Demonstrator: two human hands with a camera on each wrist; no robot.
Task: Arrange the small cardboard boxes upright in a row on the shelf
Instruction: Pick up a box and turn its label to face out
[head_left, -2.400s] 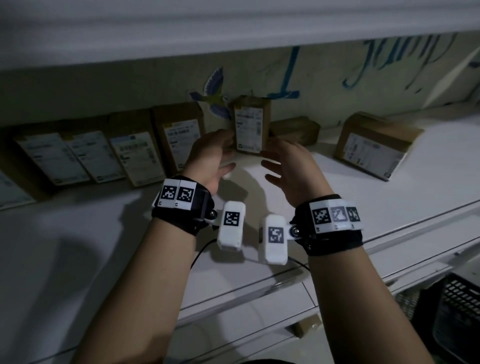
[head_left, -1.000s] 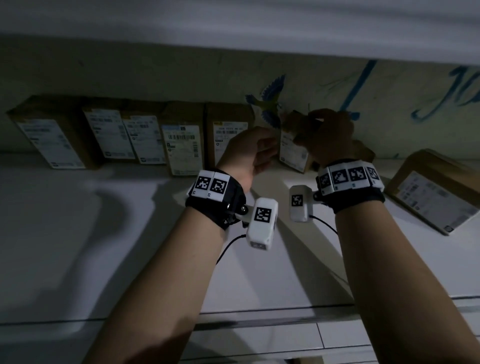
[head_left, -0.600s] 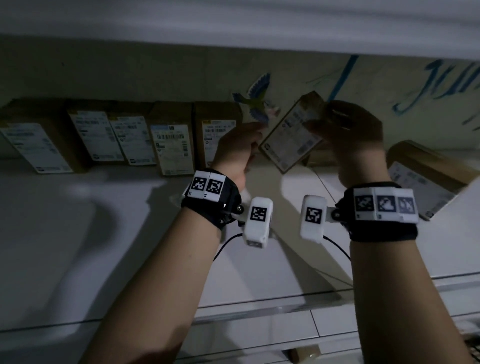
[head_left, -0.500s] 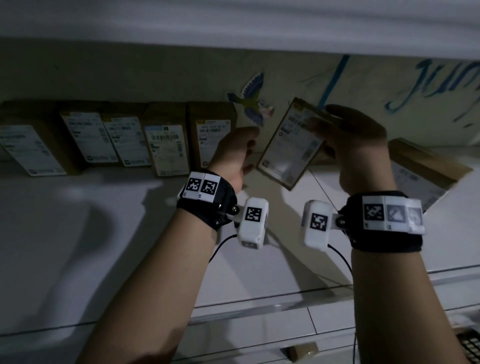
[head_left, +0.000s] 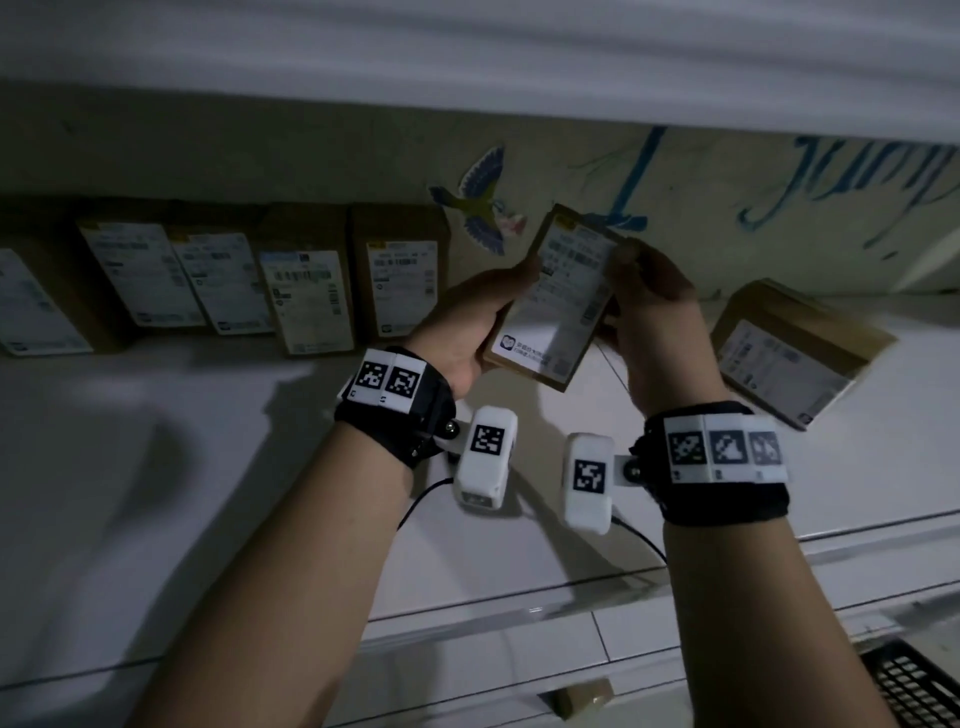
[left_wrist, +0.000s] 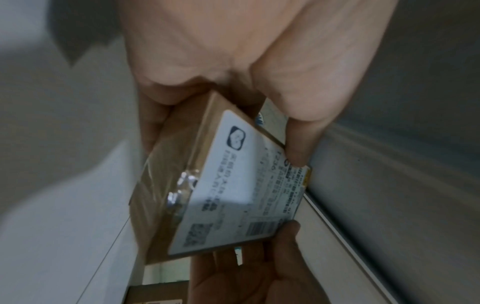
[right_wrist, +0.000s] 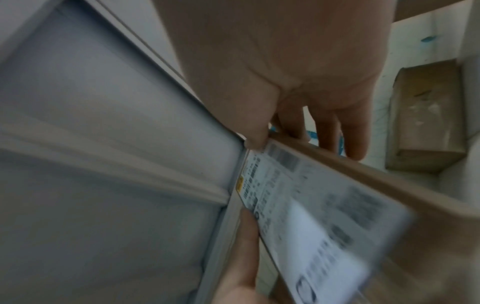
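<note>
A small cardboard box with a white shipping label hangs tilted above the white shelf, label toward me. My left hand grips its lower left side, thumb on the label edge. My right hand holds its upper right side, thumb at the label and fingers behind. Several labelled boxes stand upright in a row against the back wall at the left. Another labelled box lies tilted on the shelf at the right.
The wall behind carries a bird sticker and blue writing. An upper shelf board overhangs the space. A black crate sits below at the right, and a small cardboard piece lies under the shelf front.
The right hand lifted the box from the back of the shelf and swung it label-forward; the left hand has now taken hold of its left side too.
</note>
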